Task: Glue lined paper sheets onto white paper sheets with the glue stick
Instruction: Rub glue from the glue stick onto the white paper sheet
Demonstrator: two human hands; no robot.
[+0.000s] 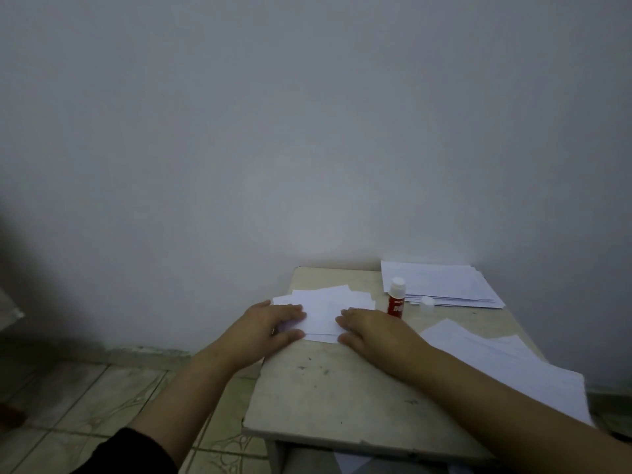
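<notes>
A small pile of white paper pieces (325, 306) lies at the left of a small table (328, 388). My left hand (273, 323) rests flat on the pile's left side, fingers straight. My right hand (369, 330) presses flat on its right side. A red glue stick (396, 297) with a white top stands upright just right of the pile, uncapped; its white cap (426, 304) sits beside it. A stack of lined sheets (441, 282) lies at the back right corner. More white sheets (506, 367) spread along the right edge, partly under my right forearm.
The table stands against a pale wall. Tiled floor (102, 398) shows to the left and below. The table's left edge is close to my left wrist. A dark blurred shape fills the far left.
</notes>
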